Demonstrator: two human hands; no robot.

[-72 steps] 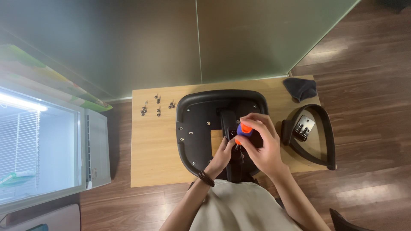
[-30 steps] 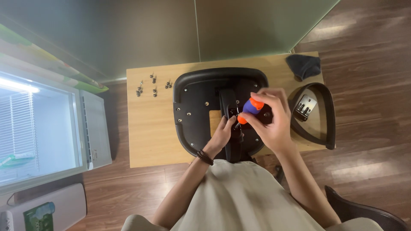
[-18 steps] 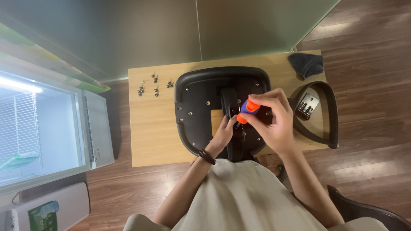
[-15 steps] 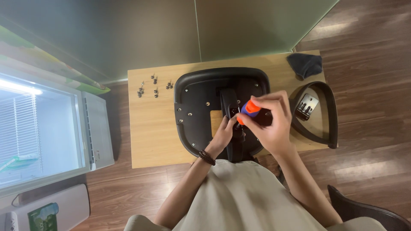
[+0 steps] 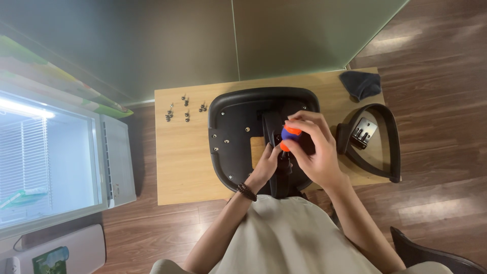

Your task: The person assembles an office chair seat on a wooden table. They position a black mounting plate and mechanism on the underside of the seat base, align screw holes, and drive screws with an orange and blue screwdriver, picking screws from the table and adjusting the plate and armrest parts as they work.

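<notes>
A black chair seat shell (image 5: 236, 132) lies upside down on a light wooden table (image 5: 185, 157). My right hand (image 5: 314, 152) grips the blue and orange handle of a screwdriver (image 5: 288, 138), held upright over the middle of the seat. My left hand (image 5: 266, 167) rests on the seat just left of the tool, fingers at its lower end near a black bracket (image 5: 281, 172). The tool's tip is hidden by my hands.
Several small screws (image 5: 185, 109) lie on the table's far left part. A black armrest loop with a metal plate (image 5: 370, 139) lies at the right, a dark cloth (image 5: 361, 83) behind it. A white appliance (image 5: 61, 162) stands left of the table. Dark wood floor surrounds it.
My right hand has shifted slightly on the screwdriver handle, turning it in place. My left hand stays at the tool's base. The view has wobbled a little.
</notes>
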